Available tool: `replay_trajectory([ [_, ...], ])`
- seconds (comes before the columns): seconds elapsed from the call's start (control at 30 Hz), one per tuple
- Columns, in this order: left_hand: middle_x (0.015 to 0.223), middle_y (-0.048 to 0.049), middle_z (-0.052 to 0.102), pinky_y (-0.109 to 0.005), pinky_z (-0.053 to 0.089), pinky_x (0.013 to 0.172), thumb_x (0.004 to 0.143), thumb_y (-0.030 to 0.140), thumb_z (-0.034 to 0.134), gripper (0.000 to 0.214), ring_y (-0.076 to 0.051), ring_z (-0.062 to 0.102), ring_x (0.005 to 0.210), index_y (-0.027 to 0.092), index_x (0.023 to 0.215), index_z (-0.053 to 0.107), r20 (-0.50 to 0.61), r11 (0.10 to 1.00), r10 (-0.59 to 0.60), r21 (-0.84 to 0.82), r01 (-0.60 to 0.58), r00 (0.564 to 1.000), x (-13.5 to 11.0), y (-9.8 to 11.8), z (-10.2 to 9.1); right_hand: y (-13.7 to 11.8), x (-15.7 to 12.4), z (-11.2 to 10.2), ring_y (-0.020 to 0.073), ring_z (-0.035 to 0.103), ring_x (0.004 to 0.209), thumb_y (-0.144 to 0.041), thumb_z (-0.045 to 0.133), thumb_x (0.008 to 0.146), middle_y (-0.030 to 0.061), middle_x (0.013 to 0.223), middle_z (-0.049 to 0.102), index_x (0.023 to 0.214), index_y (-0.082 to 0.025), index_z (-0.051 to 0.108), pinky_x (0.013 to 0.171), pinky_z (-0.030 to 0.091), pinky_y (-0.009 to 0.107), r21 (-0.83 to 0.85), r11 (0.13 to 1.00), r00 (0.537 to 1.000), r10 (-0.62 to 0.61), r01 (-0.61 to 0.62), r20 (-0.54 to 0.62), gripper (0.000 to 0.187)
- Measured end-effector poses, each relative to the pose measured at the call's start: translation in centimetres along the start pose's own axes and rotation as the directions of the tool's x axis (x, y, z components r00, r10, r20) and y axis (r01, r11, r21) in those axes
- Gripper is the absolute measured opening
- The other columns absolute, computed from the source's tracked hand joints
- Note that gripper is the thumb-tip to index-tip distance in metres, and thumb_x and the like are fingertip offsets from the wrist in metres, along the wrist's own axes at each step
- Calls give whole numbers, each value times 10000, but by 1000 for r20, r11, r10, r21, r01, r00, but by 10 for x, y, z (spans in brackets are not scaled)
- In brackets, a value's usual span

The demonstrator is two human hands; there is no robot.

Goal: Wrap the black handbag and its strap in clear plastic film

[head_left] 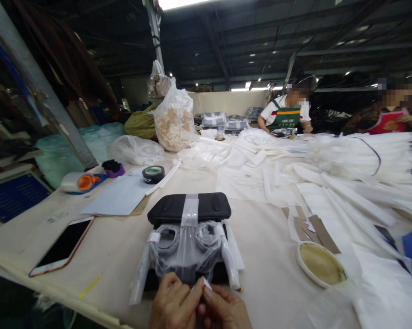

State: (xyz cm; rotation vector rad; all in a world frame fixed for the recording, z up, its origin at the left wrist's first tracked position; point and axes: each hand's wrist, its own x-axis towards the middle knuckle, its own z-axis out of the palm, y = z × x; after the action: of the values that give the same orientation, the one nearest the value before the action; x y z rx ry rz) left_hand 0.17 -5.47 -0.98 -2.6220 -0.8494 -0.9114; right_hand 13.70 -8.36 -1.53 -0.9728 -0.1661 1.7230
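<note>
At the near edge of the table lies a black case (209, 207) with a band of clear plastic around its middle. Plastic-wrapped coils (207, 234) sit on its near part, and white-wrapped straps (229, 260) run down both sides. Just in front of it, my left hand (174, 304) and my right hand (226, 310) meet with bent fingers. Between their fingertips is a small white piece (206, 283), like a bit of paper or tape; both hands pinch at it. My fingers hide part of it and the near end of the case.
To the left are a phone (63, 245), pale sheets (118, 194), black tape (153, 174) and a tape dispenser (82, 182). On the right lie a round lid-like dish (320, 262), cardboard scraps (320, 230) and white plastic sleeves (356, 155). Two people stand across the table.
</note>
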Motion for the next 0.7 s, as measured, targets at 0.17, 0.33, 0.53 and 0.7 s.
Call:
replay_trajectory([
  [0.17, 691, -6, 567, -313, 377, 650, 885, 75, 354, 293, -135, 538, 601, 62, 1161, 452, 90, 998, 50, -41, -47, 995, 1, -4, -5, 6, 9, -7, 59, 480, 333, -480, 908, 326, 22, 419, 598, 649, -86, 669, 357, 343, 148, -37, 999, 1000, 13, -14, -13, 563],
  [0.33, 820, -16, 611, -307, 395, 677, 891, 113, 338, 284, -156, 577, 723, 131, 1132, 487, 291, 992, -68, -86, 96, 954, 8, -2, -15, 10, 12, -7, 63, 480, 320, -476, 911, 289, 23, 401, 587, 625, -87, 654, 347, 325, 143, 23, 1000, 999, 4, -3, -47, 574],
  [0.53, 818, 16, 638, -255, 372, 634, 910, 211, 394, 235, -154, 542, 692, 221, 811, 607, 433, 887, -316, -180, 425, 844, 18, 6, -17, 12, 20, -17, 69, 476, 316, -462, 912, 303, 5, 381, 569, 661, -86, 653, 334, 318, 146, 18, 998, 998, 57, -57, 15, 580],
  [0.7, 721, 30, 632, -233, 382, 641, 880, 283, 467, 188, -167, 545, 725, 243, 793, 629, 474, 725, -492, -242, 645, 730, 21, 8, -17, 10, 19, -17, 38, 435, 291, -461, 912, 307, 1, 383, 573, 639, -92, 638, 324, 294, 131, 34, 998, 997, 54, -56, 57, 568],
])
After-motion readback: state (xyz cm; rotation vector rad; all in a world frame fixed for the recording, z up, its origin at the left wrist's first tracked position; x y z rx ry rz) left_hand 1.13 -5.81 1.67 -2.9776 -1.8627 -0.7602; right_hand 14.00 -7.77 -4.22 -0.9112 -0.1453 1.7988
